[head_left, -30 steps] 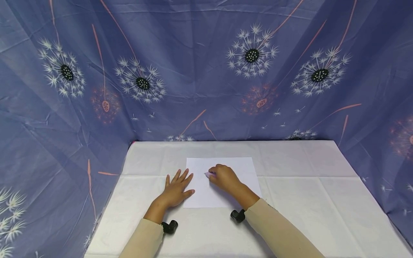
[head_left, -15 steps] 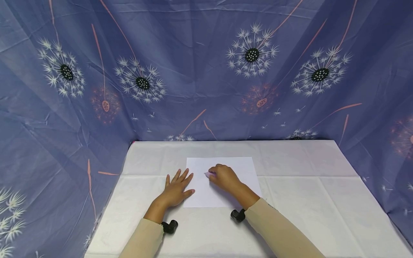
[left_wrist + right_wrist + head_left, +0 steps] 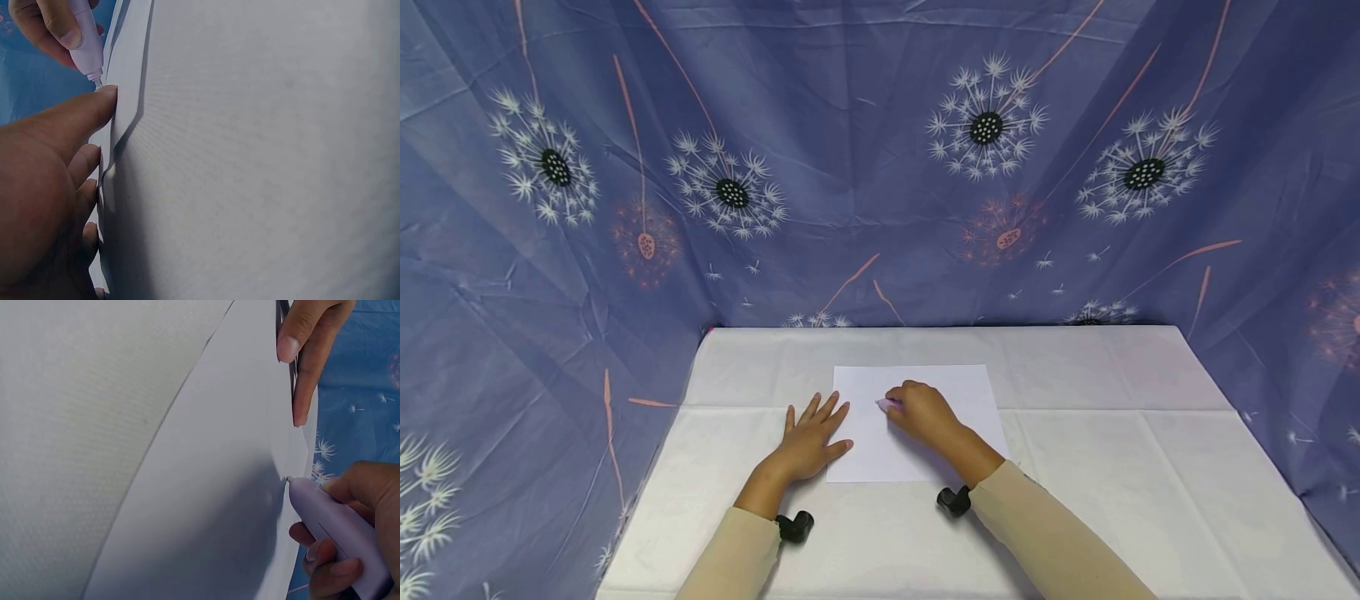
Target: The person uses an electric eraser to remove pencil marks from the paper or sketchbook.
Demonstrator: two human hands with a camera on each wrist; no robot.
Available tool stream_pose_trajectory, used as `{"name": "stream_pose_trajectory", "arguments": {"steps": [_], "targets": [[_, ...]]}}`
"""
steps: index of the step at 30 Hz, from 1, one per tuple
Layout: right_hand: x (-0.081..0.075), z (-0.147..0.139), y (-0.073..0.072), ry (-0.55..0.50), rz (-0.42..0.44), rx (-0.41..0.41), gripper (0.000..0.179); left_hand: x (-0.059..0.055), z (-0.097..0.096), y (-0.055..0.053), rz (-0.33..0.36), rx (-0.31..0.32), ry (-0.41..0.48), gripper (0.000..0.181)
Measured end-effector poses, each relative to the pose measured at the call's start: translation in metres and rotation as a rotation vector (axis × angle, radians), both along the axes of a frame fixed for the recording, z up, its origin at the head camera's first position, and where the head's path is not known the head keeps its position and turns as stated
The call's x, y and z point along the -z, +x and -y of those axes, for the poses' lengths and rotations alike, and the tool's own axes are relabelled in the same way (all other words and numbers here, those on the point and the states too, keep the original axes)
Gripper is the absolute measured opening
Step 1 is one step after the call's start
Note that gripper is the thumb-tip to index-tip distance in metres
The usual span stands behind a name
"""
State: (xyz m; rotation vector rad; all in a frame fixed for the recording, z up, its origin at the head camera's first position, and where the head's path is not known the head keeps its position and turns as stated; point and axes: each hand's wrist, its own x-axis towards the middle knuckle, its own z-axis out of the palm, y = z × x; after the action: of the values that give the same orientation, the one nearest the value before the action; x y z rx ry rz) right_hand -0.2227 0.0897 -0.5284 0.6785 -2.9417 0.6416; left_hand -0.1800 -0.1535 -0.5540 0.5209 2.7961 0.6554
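Fingers of the right hand (image 3: 925,412) curl around the pen (image 3: 337,531), its tip directed to 9 o'clock, at the 10 o'clock side of the centre of the paper (image 3: 958,392). Fingers of the left hand (image 3: 808,446) spread wide across the paper's 9 o'clock edge. Beneath: table (image 3: 1112,450). At 12 o'clock: curtain (image 3: 850,142).

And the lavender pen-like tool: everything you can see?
The lavender pen-like tool looks like smooth plastic: a thick body tapering to a narrow, metallic-looking tip, with a thin dark line along its side. It's held tilted in the right hand's grip, tip toward the paper. Fingers hide part of it; I can't tell whether the tip touches.
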Motion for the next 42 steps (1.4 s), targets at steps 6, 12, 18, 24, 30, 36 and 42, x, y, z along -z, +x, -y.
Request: {"name": "stream_pose_trajectory", "arguments": {"steps": [6,12,18,24,30,36,42], "targets": [[0.0014,0.0015,0.0003,-0.003,-0.011,-0.005,0.02,0.0009,0.0006,-0.0001,0.003,0.001,-0.003,0.069],[0.0001,0.004,0.0013,0.0,0.007,0.006,0.021,0.0009,0.0009,-0.0003,0.001,-0.001,0.003,0.069],[-0.0021,0.0046,0.0021,0.002,0.038,0.009,0.022,0.0001,0.0005,-0.0003,-0.007,0.001,0.001,0.069],[-0.0016,0.0044,0.0024,-0.003,0.026,-0.007,0.021,-0.0009,0.0004,0.0003,0.005,0.001,-0.002,0.069],[-0.0008,0.0035,0.0022,0.014,0.009,-0.004,0.021,-0.0004,0.0003,0.0,0.004,0.0,0.0,0.069],[-0.0001,0.0029,0.0024,0.023,0.0,-0.019,0.021,-0.0009,0.0001,0.0003,0.003,-0.002,0.001,0.069],[-0.0004,0.0031,0.0018,0.011,0.014,-0.003,0.021,-0.0003,0.0001,-0.0001,0.003,-0.002,-0.001,0.069]]}}
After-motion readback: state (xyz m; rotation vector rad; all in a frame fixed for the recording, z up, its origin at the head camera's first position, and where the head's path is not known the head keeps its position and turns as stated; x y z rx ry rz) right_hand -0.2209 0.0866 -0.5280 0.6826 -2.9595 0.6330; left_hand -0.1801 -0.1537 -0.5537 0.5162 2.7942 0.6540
